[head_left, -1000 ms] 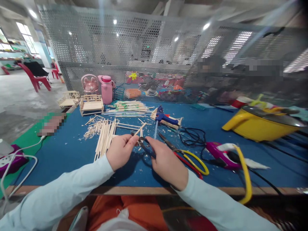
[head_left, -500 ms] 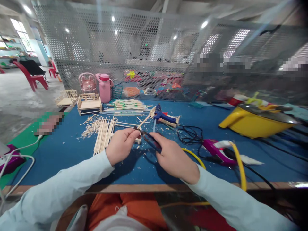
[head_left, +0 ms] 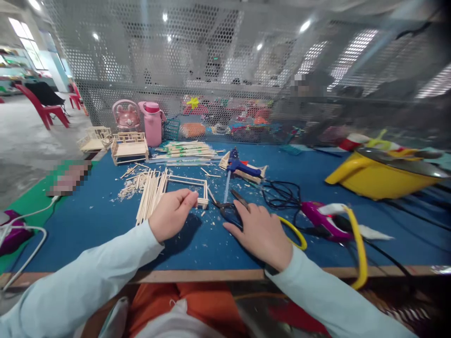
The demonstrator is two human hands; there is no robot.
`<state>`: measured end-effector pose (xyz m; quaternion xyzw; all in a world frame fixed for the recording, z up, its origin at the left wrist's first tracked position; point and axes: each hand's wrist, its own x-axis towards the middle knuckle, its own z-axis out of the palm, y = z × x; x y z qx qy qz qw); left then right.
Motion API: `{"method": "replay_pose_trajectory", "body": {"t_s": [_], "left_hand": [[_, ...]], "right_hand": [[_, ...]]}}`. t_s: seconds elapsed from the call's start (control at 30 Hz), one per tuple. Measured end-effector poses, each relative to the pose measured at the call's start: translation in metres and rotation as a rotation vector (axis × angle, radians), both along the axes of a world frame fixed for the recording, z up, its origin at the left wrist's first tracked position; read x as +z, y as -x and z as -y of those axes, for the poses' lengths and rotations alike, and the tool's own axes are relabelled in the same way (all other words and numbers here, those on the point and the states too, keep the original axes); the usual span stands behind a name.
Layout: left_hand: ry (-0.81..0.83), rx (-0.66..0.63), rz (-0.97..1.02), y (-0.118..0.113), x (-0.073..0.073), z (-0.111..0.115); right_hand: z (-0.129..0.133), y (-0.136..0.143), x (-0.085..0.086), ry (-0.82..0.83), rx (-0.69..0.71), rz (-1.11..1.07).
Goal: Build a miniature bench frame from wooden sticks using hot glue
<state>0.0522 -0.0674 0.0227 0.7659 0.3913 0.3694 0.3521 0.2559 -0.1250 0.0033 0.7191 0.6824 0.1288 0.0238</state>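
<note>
My left hand (head_left: 173,211) is closed in a pinch just in front of a small rectangular frame of wooden sticks (head_left: 186,179); whatever sits between its fingertips is hidden. Dark-handled cutting pliers (head_left: 228,210) lie on the blue table. Over their handles rests my right hand (head_left: 259,230), fingers spread and thumb apart, not gripping them. A short stick (head_left: 212,195) lies by the pliers' jaws. Left of the frame is a bundle of thin wooden sticks (head_left: 152,195). A blue glue gun (head_left: 241,166) with a clear glue stick lies beyond the pliers.
Two small stick-built models (head_left: 129,150) and a pink flask (head_left: 152,124) stand at the back left. Stick scraps (head_left: 134,185) lie beside the bundle. A purple tool (head_left: 324,220) with cables and a yellow container (head_left: 384,173) are on the right. A perforated metal screen (head_left: 211,80) rises behind.
My right hand has lowered the pliers onto the table and loosened its grip. My left hand has drawn slightly left, and the long stick no longer shows in its fingers.
</note>
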Motion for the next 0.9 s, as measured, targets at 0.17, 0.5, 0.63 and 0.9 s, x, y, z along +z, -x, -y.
{"method": "replay_pose_trajectory", "body": {"t_s": [0.17, 0.5, 0.63, 0.9], "left_hand": [[0.005, 0.066, 0.044, 0.002, -0.003, 0.0], [-0.065, 0.082, 0.101, 0.005, 0.006, 0.005], [-0.133, 0.095, -0.015, 0.003, 0.006, 0.007], [-0.212, 0.11, -0.125, 0.014, 0.014, -0.009]], "right_hand": [[0.012, -0.004, -0.012, -0.164, 0.06, -0.005], [0.027, -0.081, -0.048, -0.256, 0.029, -0.11], [0.011, -0.076, -0.039, -0.237, -0.085, -0.069], [0.01, -0.056, -0.015, -0.239, -0.153, 0.012]]}}
